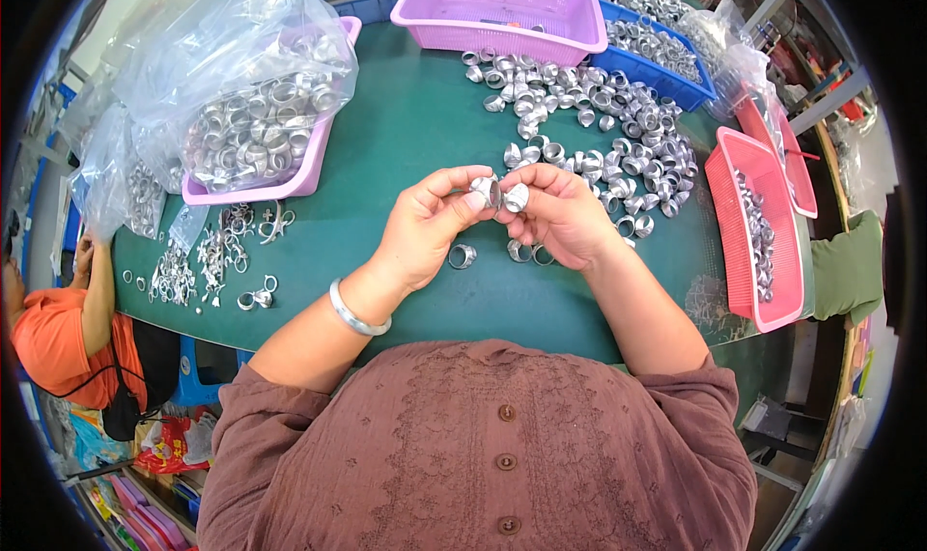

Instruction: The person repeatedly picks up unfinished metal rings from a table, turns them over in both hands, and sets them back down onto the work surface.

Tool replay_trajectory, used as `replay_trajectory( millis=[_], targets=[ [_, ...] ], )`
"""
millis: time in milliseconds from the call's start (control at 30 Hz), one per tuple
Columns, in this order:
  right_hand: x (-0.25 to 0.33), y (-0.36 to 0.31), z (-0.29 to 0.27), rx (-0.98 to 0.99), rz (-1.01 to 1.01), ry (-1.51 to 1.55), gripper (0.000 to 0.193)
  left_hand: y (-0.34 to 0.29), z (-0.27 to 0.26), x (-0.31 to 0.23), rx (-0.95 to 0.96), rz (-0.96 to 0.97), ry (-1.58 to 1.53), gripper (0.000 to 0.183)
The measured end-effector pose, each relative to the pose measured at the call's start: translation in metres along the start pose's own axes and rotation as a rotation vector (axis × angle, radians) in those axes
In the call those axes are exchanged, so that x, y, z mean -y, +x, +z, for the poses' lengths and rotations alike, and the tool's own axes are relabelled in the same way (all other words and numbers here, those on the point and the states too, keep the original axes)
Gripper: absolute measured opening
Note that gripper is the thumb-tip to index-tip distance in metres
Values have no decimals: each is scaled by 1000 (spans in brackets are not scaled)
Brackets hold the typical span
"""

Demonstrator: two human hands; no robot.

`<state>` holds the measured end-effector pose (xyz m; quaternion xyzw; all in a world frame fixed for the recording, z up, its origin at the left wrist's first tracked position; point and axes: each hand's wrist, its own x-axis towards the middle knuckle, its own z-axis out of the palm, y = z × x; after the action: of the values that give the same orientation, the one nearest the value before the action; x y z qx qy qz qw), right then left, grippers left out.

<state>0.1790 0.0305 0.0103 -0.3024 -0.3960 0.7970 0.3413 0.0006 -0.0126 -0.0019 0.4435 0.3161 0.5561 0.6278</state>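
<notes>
Right, mid-frame: a silver ring is pinched in the left hand, hoop opening showing; a patterned ring sits in the right hand, thumb and fingers closed on it. Held side by side; can't tell if touching. Just below the hands, a lone ring and a couple more rings lie on the green worktop. Loose ring pile spreads upper centre to right of centre. Further out: red basket with rings at right, blue crate upper right, purple basket top centre, bagged rings upper left, small metal pieces at left. Progress, my read: partway, this pair in hand, many loose ones left; which are finished can't be told.
</notes>
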Motion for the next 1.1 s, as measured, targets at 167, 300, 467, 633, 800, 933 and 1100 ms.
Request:
replay_trajectory(
  millis=[167, 300, 467, 633, 800, 933, 1100],
  targets=[
    [-2, -1, 2, -48, -124, -139, 17, 2, -8, 3, 23, -112, -252, 28],
    [-2, -2, 2, -21, -186, -128, 23, 2, -12, 2, 41, -150, -345, 29],
    [0, -4, 1, 18, -178, -40, 24, 1, -14, 0, 66, -176, -387, 30],
    [5, -5, -3, 50, -121, 22, 27, 2, -13, -1, 59, -180, -392, 30],
    [7, -4, -5, 119, -88, 87, 43, 3, -16, 1, 64, -182, -408, 31],
    [6, -4, -5, 131, -98, 77, 39, 4, -17, 0, 48, -186, -398, 31],
    [3, -3, -6, 170, -134, 22, 33, 4, -14, 0, 35, -155, -341, 32]
  ],
)
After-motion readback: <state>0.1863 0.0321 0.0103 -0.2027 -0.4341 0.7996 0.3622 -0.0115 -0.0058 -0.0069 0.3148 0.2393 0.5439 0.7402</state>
